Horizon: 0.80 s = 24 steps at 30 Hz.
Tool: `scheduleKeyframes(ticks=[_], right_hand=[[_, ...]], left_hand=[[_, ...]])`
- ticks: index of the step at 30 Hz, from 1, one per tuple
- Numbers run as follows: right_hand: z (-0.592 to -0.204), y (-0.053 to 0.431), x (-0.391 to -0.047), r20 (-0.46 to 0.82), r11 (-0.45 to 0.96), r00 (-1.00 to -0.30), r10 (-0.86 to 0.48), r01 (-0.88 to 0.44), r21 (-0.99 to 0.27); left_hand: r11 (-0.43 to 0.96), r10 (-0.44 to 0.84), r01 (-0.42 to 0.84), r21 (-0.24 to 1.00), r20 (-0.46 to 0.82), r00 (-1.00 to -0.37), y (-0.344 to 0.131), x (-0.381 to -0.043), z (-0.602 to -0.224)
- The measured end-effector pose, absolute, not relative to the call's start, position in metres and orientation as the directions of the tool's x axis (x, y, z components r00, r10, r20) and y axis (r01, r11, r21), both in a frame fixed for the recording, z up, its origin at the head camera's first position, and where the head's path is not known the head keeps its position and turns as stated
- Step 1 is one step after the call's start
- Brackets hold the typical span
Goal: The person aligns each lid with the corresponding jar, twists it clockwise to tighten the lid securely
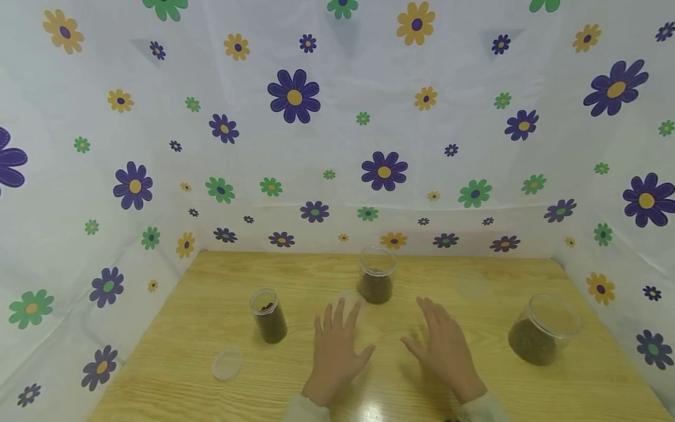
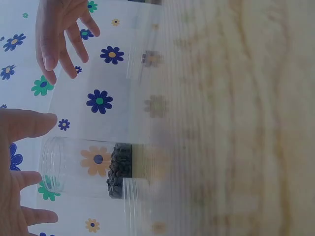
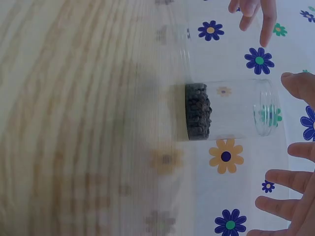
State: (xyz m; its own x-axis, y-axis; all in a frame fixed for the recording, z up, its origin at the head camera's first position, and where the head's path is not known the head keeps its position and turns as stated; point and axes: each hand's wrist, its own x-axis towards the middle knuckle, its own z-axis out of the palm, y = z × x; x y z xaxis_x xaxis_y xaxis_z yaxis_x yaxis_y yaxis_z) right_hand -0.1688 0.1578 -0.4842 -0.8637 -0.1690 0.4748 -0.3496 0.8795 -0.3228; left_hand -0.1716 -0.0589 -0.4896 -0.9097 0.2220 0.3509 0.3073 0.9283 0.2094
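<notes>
My left hand (image 1: 337,351) hovers over the wooden table with its fingers spread, holding nothing. Across a gap, my right hand (image 1: 445,351) is likewise extended and holds nothing. Between and beyond them stands an uncapped clear jar (image 1: 377,275), its lower part filled with dark bean-like pieces (image 3: 198,113). A clear round lid (image 1: 349,296) lies just past my left fingertips, partly covered by them in the head view. The left wrist view shows the same jar (image 2: 81,167) upright behind my fingers, with a lid's ridged edge (image 2: 131,206) in front of it.
A narrow uncapped jar (image 1: 271,322), nearly full of dark pieces, stands left, with a clear lid (image 1: 227,364) nearby. At right is a wide uncapped jar (image 1: 538,337), about half full. Another lid (image 1: 471,285) lies at back right. Flowered sheeting (image 1: 332,140) encloses the table.
</notes>
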Motion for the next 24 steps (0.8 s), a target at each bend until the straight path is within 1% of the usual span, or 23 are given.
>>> scheduleKeyframes(ticks=[2,12,19,24], right_hand=[[-0.483,0.159,-0.171,0.494,0.873,-0.851,-0.177,-0.367,-0.32],[-0.478,0.164,-0.186,0.479,0.859,-0.863,-0.161,-0.362,-0.363],[-0.476,0.163,-0.197,0.4,0.841,-0.908,-0.128,-0.314,-0.442],[-0.474,0.163,-0.205,0.394,0.828,-0.911,-0.122,-0.312,-0.465]], left_hand=[[0.927,0.224,0.312,0.207,0.359,-0.906,-0.06,-0.172,-0.489],[0.922,0.223,0.321,0.215,0.384,-0.896,-0.066,-0.179,-0.49],[0.928,0.219,0.311,0.205,0.374,-0.901,-0.071,-0.189,-0.494],[0.933,0.217,0.304,0.195,0.369,-0.904,-0.074,-0.193,-0.494]])
